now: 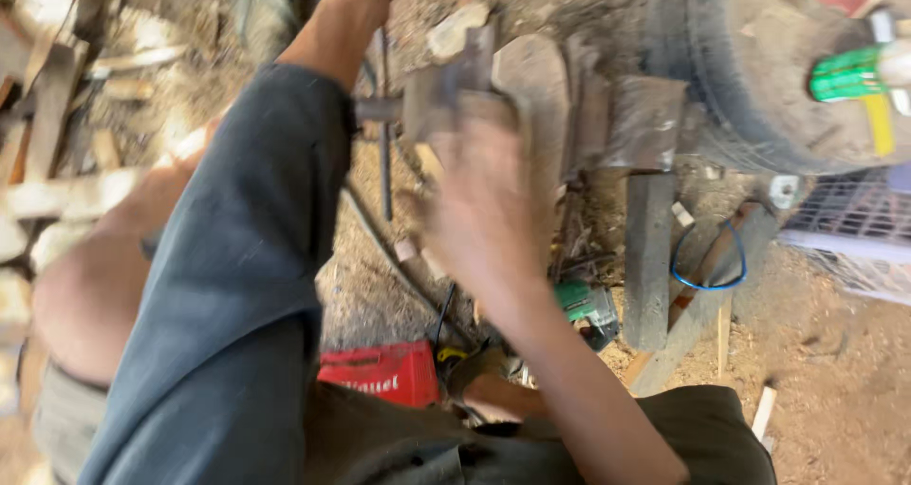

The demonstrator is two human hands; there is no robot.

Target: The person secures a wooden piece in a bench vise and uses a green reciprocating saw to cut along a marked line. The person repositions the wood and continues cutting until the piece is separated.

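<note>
The vise (531, 105) at the far middle is looking like dull, rusty metal with a rough, matt skin, and its thin bar handle (384, 162) is showing dark steel. The tyre (731, 77) at the far right is appearing as worn, matt black rubber dusted grey. The ground (835, 371) is lying rough with sawdust and chips. Pale, raw wood offcuts (57, 191) are lying at the left. Near the middle, a red box (380, 371) is showing smooth plastic, and a green tool (588, 305) is gleaming slightly. The sleeve (237, 286) is looking like soft matt cloth.
</note>
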